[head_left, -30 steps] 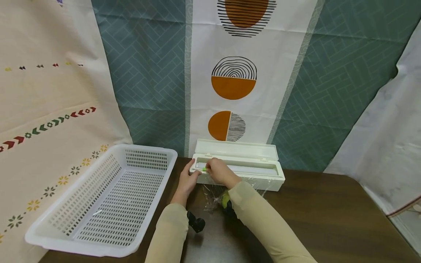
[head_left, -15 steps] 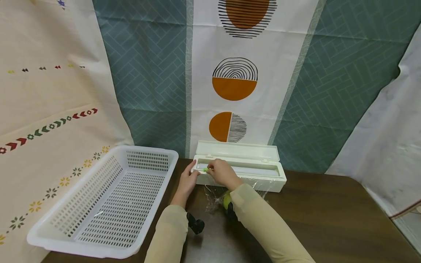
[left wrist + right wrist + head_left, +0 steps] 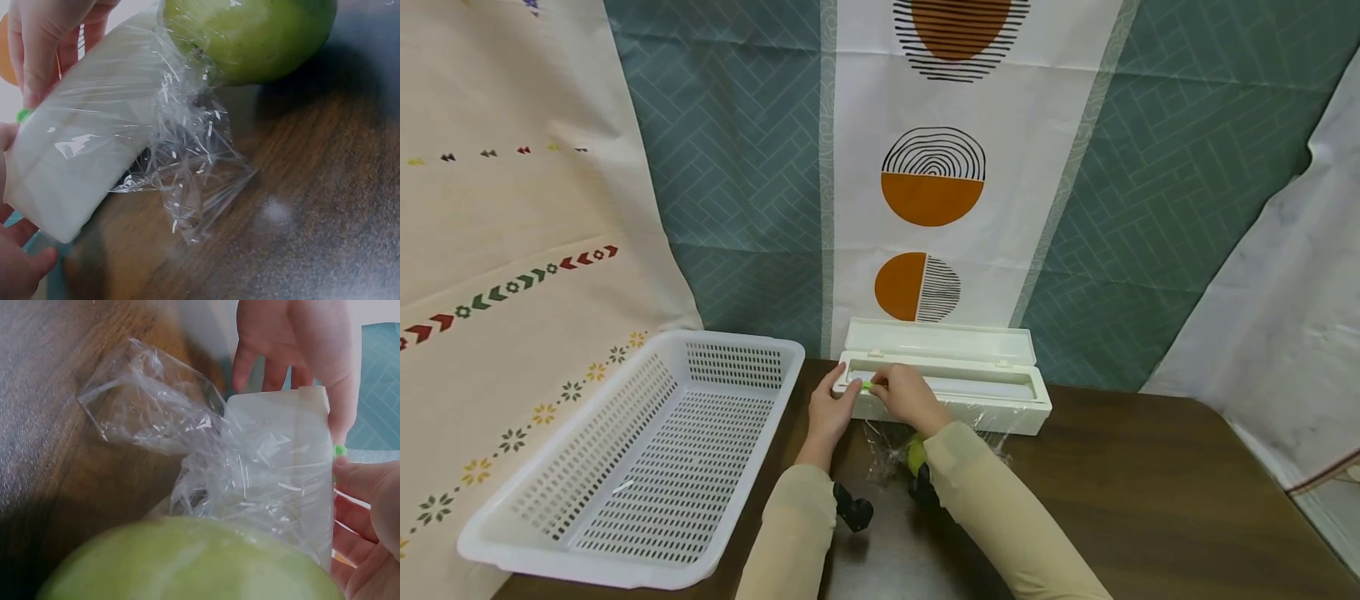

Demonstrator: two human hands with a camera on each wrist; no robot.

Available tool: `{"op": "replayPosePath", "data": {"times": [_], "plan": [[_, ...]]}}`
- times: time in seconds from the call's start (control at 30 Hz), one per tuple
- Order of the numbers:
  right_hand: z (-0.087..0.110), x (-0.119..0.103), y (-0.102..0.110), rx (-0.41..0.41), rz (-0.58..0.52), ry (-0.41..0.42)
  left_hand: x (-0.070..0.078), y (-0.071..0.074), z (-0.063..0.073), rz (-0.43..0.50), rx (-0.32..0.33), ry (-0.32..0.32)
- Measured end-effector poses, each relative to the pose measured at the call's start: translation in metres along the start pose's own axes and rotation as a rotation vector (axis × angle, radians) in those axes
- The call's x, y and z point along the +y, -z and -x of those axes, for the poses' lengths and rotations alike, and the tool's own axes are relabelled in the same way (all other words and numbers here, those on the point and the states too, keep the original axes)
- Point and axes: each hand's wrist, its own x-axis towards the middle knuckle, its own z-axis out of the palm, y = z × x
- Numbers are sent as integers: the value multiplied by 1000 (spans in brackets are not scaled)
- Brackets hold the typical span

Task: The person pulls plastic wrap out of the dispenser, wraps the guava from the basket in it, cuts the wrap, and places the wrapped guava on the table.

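Observation:
A white cling film dispenser point(image 3: 1015, 418) lies at the back of the table, its lid point(image 3: 940, 340) raised. My left hand point(image 3: 830, 414) grips its left end, thumb on top beside a small green slide cutter point(image 3: 867, 386). That cutter is pinched by my right hand point(image 3: 912, 400), as the right wrist view shows at the green knob point(image 3: 339, 450). Clear cling film point(image 3: 187, 156) drapes over the dispenser's front and bunches up on the table. Against the film sits a smooth green fruit point(image 3: 262, 37), mostly hidden behind my right forearm in the head view.
A large white perforated basket point(image 3: 790, 417) stands to the left, with a small white strip point(image 3: 622, 487) inside. Patterned cloths point(image 3: 760, 167) hang behind and beside the brown wooden table point(image 3: 1150, 483). Black wrist cameras point(image 3: 853, 508) hang beneath the forearms.
My left thumb has shifted up from the dispenser's front edge to right beside the green cutter. The right hand keeps its pinch there; the dispenser and film look nearly the same.

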Motion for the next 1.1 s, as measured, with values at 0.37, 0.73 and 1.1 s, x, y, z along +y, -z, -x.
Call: {"op": "replayPosePath", "data": {"times": [0.37, 0.73, 1.1], "plan": [[-1, 0, -1, 6, -9, 7, -5, 0, 0, -20, -7, -1], [-4, 0, -2, -10, 27, 0, -2, 0, 3, -15, 1, 5], [-2, -2, 1, -9, 22, 14, -3, 0, 2, -27, -5, 5]]}}
